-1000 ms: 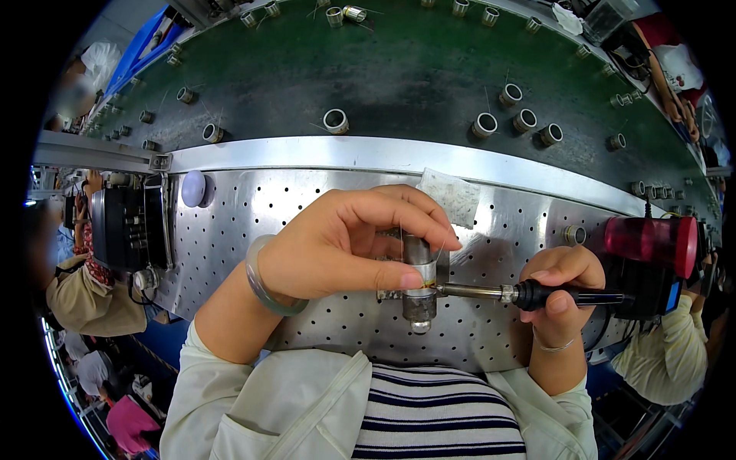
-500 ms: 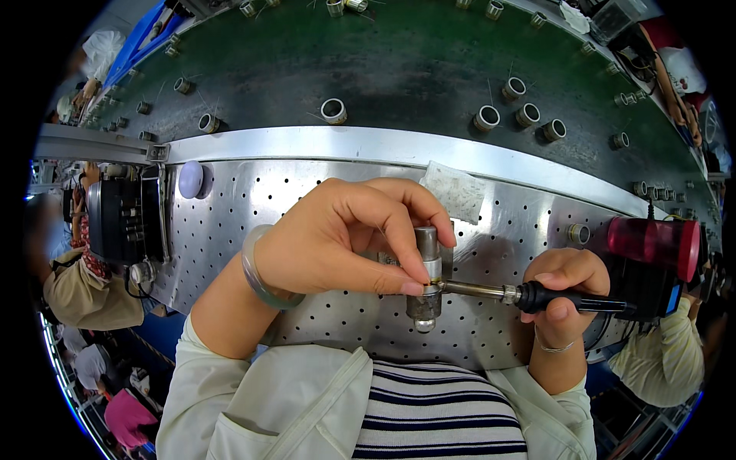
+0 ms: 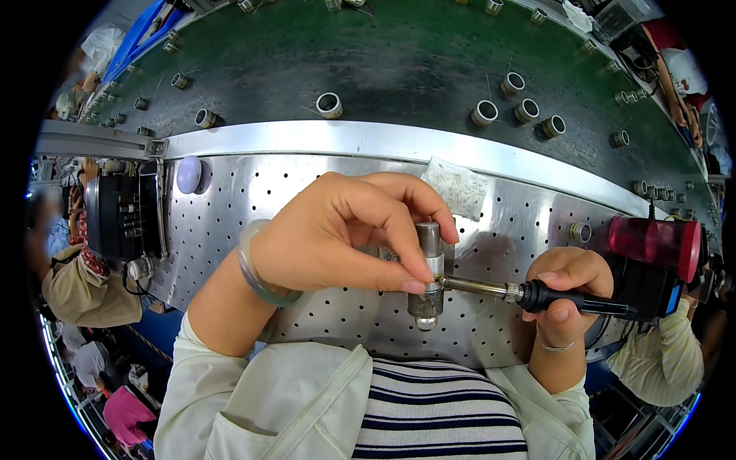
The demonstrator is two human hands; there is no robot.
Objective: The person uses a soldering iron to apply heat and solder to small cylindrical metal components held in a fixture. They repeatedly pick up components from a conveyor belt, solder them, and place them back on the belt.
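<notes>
Thumb and forefinger of my left hand [image 3: 349, 230] are closed at the middle of an upright metal cylinder [image 3: 426, 303], which has a bright band and a rounded lower end. Its other fingers curl behind the cylinder's top. In my right hand [image 3: 571, 287] is a soldering iron [image 3: 556, 297] with a black handle and metal barrel, held level between thumb and fingers. The iron's tip reaches the cylinder's right side, close to my left fingertips. Whether a small wire or part sits in the left pinch is too small to tell.
Beneath my hands lies a perforated metal worktop [image 3: 345, 326]. Beyond its raised metal edge [image 3: 322, 140], a green belt [image 3: 383, 69] carries several short metal rings [image 3: 484, 113]. A red clear canister [image 3: 652, 244], a lavender knob [image 3: 188, 175] and a grey pad [image 3: 456, 188] are nearby. Co-workers sit both sides.
Both hands, the cylinder and the soldering iron keep nearly the same places. The whole view has shifted slightly.
</notes>
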